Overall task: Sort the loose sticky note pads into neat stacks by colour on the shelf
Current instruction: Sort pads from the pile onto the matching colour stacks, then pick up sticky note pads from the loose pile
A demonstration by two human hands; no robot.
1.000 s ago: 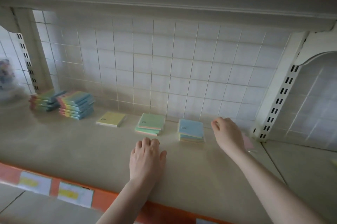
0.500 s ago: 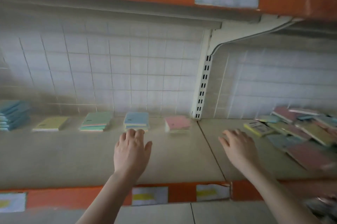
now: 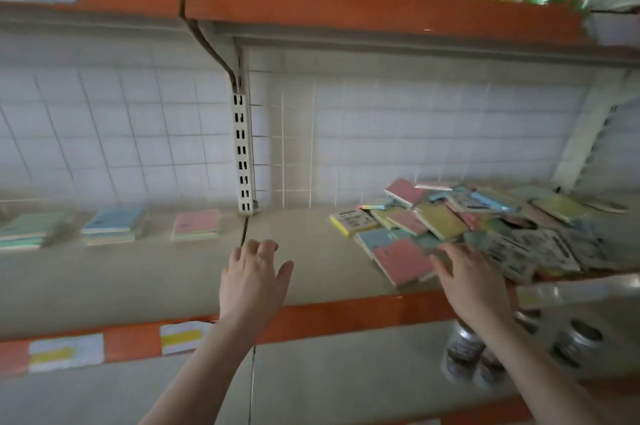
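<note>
On the shelf (image 3: 311, 272), the right hand (image 3: 474, 281) reaches, fingers straight, to the near edge of the loose pile of pads (image 3: 460, 220) at right; the left hand (image 3: 254, 277) hovers, fingers relaxed. 3 sorted stacks (image 3: 114, 225) sit far left

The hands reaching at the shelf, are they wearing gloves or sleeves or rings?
No. The left hand and the right hand are both bare, with no gloves, and no rings or watch that can be seen. Both forearms are uncovered as far as the picture shows, so no sleeves are in view.
</note>
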